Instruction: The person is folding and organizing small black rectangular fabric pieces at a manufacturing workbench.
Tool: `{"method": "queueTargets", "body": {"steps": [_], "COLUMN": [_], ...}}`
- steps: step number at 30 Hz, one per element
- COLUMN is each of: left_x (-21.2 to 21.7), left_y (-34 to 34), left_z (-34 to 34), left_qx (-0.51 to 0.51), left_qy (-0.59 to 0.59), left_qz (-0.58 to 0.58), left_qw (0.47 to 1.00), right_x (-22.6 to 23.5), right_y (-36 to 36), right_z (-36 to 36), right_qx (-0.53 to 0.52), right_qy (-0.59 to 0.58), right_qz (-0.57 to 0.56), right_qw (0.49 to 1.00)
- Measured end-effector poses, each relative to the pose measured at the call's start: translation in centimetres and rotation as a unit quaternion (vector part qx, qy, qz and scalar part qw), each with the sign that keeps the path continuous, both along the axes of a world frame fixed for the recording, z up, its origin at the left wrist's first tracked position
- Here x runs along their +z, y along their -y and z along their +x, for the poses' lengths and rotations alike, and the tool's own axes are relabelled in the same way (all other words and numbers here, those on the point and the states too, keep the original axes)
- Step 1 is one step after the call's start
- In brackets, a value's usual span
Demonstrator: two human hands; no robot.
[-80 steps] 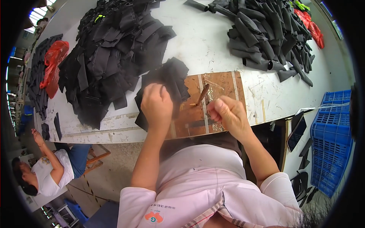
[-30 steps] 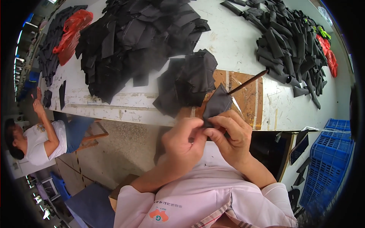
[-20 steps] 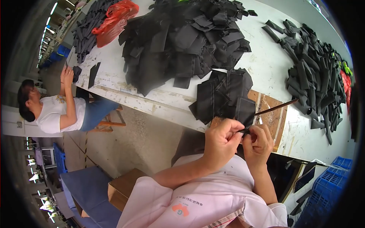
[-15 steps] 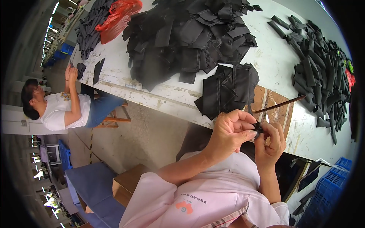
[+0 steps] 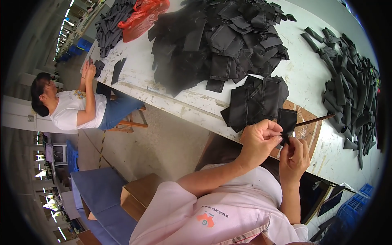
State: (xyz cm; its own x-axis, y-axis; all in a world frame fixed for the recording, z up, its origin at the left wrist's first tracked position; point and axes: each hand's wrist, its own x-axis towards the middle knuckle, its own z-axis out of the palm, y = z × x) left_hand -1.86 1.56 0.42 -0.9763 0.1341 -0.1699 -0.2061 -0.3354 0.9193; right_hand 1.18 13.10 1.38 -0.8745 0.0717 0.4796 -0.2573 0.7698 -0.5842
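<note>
With your left hand's (image 5: pixel 261 139) and right hand's (image 5: pixel 295 157) fingers pinching the near end of the black fabric piece (image 5: pixel 288 118) just beyond them, work its edge evenly, minding the brown rod (image 5: pixel 316 119) past your right fingertips.

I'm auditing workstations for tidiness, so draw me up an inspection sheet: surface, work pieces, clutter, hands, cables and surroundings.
Surface: white table, scuffed and stained; brown board near its front edge.
Work pieces: small black fabric piece; dark rod jutting out beside it.
Clutter: large black heap, smaller black pile, rolled black pieces, red bag.
Hands: left hand and right hand pinch the fabric piece.
Cables: nothing seen for certain.
Surroundings: seated co-worker, open cardboard box, blue crate.
</note>
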Motion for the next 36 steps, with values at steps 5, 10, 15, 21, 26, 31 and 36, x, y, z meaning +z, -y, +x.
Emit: {"method": "queueTargets", "body": {"steps": [5, 10, 15, 21, 26, 31, 36], "left_x": [-0.2, -0.6, -0.6, 0.8, 1.3, 2.6, 2.4], "left_y": [1.3, 2.3, 2.8, 2.6, 1.5, 0.2, 0.5], "left_z": [-0.8, -0.7, -0.6, -0.9, -0.2, 1.1, 1.2], "left_qx": [-0.075, -0.137, -0.259, -0.254, -0.15, 0.03, 0.029], "left_qy": [0.114, 0.214, 0.202, 0.193, 0.066, -0.114, -0.174], "left_qz": [0.061, 0.258, 0.464, 0.337, 0.111, -0.129, -0.2], "left_qw": [0.989, 0.932, 0.823, 0.886, 0.98, 0.985, 0.964], "right_x": [0.3, 1.6, 2.8, 2.9, 1.3, 1.0, 0.8], "right_y": [-0.1, 0.3, 0.4, -1.6, -2.4, -2.1, -1.9], "right_z": [-0.2, 0.0, 0.4, -0.2, -0.1, 0.2, 0.3], "right_qx": [0.012, 0.026, 0.069, 0.107, 0.142, 0.202, 0.186], "right_qy": [0.01, 0.03, 0.024, 0.098, 0.331, 0.345, 0.31], "right_qz": [0.016, -0.009, -0.041, -0.157, -0.623, -0.679, -0.626], "right_qw": [1.0, 0.999, 0.996, 0.977, 0.694, 0.616, 0.691]}}
